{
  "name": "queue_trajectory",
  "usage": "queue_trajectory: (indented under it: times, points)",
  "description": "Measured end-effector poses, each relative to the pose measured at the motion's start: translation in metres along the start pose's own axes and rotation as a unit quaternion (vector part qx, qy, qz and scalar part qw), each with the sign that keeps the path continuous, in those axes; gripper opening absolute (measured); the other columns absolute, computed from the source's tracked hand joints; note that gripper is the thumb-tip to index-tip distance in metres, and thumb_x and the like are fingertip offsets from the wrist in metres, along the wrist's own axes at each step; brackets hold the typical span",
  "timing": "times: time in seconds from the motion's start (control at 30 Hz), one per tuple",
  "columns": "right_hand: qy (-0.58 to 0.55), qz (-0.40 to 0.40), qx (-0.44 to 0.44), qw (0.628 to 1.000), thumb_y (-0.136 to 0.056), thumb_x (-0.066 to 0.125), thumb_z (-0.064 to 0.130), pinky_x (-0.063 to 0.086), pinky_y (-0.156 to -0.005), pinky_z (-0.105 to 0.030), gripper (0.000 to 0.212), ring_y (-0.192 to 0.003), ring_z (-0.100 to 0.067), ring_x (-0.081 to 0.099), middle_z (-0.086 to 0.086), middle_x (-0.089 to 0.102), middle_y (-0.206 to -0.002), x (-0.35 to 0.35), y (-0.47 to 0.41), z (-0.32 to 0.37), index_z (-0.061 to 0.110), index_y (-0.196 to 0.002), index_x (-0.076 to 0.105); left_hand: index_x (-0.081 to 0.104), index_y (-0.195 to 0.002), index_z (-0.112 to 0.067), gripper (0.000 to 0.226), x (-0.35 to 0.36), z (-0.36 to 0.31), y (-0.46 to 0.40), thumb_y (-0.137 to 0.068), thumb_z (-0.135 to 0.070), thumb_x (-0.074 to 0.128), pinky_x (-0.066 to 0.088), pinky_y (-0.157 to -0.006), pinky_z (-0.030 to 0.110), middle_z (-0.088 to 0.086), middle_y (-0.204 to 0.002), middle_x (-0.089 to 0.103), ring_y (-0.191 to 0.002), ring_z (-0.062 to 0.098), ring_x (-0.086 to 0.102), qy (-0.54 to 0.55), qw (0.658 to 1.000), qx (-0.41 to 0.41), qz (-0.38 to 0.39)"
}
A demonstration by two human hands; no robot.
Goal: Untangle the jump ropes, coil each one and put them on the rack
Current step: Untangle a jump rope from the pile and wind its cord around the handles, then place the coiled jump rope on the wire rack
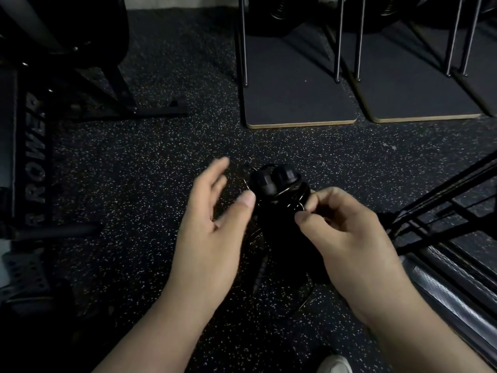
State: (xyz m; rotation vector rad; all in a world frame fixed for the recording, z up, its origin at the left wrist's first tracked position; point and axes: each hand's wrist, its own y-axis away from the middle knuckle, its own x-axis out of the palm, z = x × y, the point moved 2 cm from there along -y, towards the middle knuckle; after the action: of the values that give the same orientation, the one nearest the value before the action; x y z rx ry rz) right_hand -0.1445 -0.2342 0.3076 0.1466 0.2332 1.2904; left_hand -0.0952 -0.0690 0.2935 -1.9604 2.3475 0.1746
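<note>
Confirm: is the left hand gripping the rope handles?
No. The left hand is open beside the rope handles; the right hand pinches the cord.

White block letters reading "ROWER" (36, 152) run along the black frame of a machine (16, 130) at the left edge of the view, turned sideways. Further letters below it on the same frame are too dim to read

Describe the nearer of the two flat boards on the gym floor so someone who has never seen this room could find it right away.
Start from the speckled black rubber floor and look beyond the two hands, toward the thin metal legs. Two dark flat boards lie side by side there, each with a pale wooden edge. The left board is the one meant: its rounded front edge comes closer than the right board, almost straight ahead of the jump rope handles.
</note>
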Motion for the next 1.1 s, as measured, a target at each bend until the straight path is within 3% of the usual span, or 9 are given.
queue_trajectory:
  times: [0.1, 0.17, 0.23, 0.33, 0.47, 0.7, 0.8, 0.93, 1.1]
  points:
    - [0.023, 0.003, -0.021, 1.0, -0.09, 0.075, 0.02, 0.059, -0.055, -0.035, 0.027, -0.066, -0.011, 0.068, 0.011, 0.074, -0.092, 0.005, 0.001, 0.0, 0.031, -0.104, 0.055, 0.056, -0.137, -0.045, 0.054, 0.011, 0.004, 0.003, -0.089, -0.07, 0.057, 0.043, -0.113, 0.048, -0.015, -0.139, 0.063, -0.13, 0.006, 0.059, 0.161, 0.968, -0.169, 0.091]
    - [0.046, -0.002, -0.023, 0.999, -0.084, 0.079, 0.037, 0.064, -0.078, -0.037, 0.046, -0.096, -0.006, 0.073, 0.021, 0.069, -0.115, 0.006, 0.0, -0.006, 0.046, -0.12, 0.053, 0.061, -0.134, -0.034, 0.047, 0.017, 0.002, 0.006, -0.093, -0.056, 0.061, 0.048, -0.107, 0.046, -0.007, -0.129, 0.071, -0.12, 0.012, 0.067, 0.199, 0.954, -0.199, 0.102]
    - [0.082, 0.009, -0.02, 0.996, -0.077, 0.075, 0.054, 0.059, -0.087, -0.025, 0.066, -0.113, 0.001, 0.066, 0.028, 0.061, -0.126, 0.007, 0.0, -0.008, 0.057, -0.135, 0.045, 0.064, -0.129, -0.035, 0.04, 0.017, 0.001, 0.006, -0.091, -0.046, 0.065, 0.052, -0.102, 0.042, -0.008, -0.124, 0.073, -0.115, 0.011, 0.07, 0.197, 0.958, -0.192, 0.08]
    - [0.092, 0.023, -0.019, 0.995, -0.079, 0.072, 0.057, 0.057, -0.082, -0.017, 0.067, -0.108, 0.009, 0.064, 0.031, 0.059, -0.125, 0.009, -0.001, -0.009, 0.057, -0.14, 0.043, 0.068, -0.124, -0.034, 0.028, 0.014, 0.001, 0.003, -0.096, -0.036, 0.065, 0.053, -0.098, 0.04, -0.007, -0.122, 0.074, -0.114, 0.012, 0.07, 0.195, 0.959, -0.19, 0.084]
    - [0.061, 0.031, -0.005, 0.998, -0.086, 0.076, 0.044, 0.062, -0.086, -0.034, 0.057, -0.1, -0.003, 0.073, 0.021, 0.072, -0.116, 0.012, -0.003, -0.015, 0.048, -0.137, 0.051, 0.065, -0.128, -0.033, 0.033, 0.017, 0.001, 0.007, -0.097, -0.042, 0.06, 0.058, -0.088, 0.032, -0.007, -0.124, 0.073, -0.115, 0.011, 0.07, 0.205, 0.953, -0.198, 0.102]
    - [0.01, -0.004, -0.006, 1.0, -0.091, 0.075, 0.029, 0.062, -0.083, -0.032, 0.046, -0.093, -0.005, 0.075, 0.015, 0.078, -0.102, 0.015, -0.001, -0.014, 0.036, -0.133, 0.059, 0.066, -0.133, -0.027, 0.049, 0.018, 0.005, 0.003, -0.098, -0.059, 0.051, 0.052, -0.102, 0.046, 0.004, -0.125, 0.074, -0.114, 0.022, 0.071, 0.249, 0.926, -0.275, 0.07]
    - [0.002, 0.01, 0.011, 1.0, -0.093, 0.075, 0.027, 0.063, -0.082, -0.035, 0.031, -0.089, -0.009, 0.077, 0.012, 0.079, -0.097, 0.012, 0.0, -0.01, 0.037, -0.12, 0.065, 0.073, -0.123, -0.026, 0.047, 0.021, 0.0, 0.004, -0.098, -0.059, 0.051, 0.055, -0.094, 0.041, 0.002, -0.115, 0.077, -0.107, 0.019, 0.074, 0.214, 0.937, -0.264, 0.076]
    - [0.017, 0.008, 0.041, 0.999, -0.088, 0.08, 0.029, 0.063, -0.085, -0.039, 0.034, -0.089, -0.013, 0.077, 0.006, 0.08, -0.098, -0.003, 0.003, -0.012, 0.027, -0.12, 0.068, 0.077, -0.108, -0.035, 0.04, 0.032, -0.006, 0.004, -0.092, -0.066, 0.057, 0.057, -0.093, 0.043, -0.005, -0.105, 0.079, -0.1, 0.017, 0.076, 0.108, 0.968, -0.22, 0.054]
    - [-0.043, -0.062, 0.045, 0.996, -0.089, 0.081, 0.028, 0.062, -0.076, -0.028, 0.034, -0.089, -0.012, 0.077, 0.004, 0.08, -0.098, -0.04, 0.028, -0.012, 0.022, -0.12, 0.069, 0.062, -0.133, -0.043, 0.063, 0.064, -0.016, 0.012, -0.084, -0.082, 0.053, 0.046, -0.107, 0.039, -0.014, -0.136, 0.065, -0.128, 0.007, 0.059, 0.119, 0.972, -0.172, 0.104]
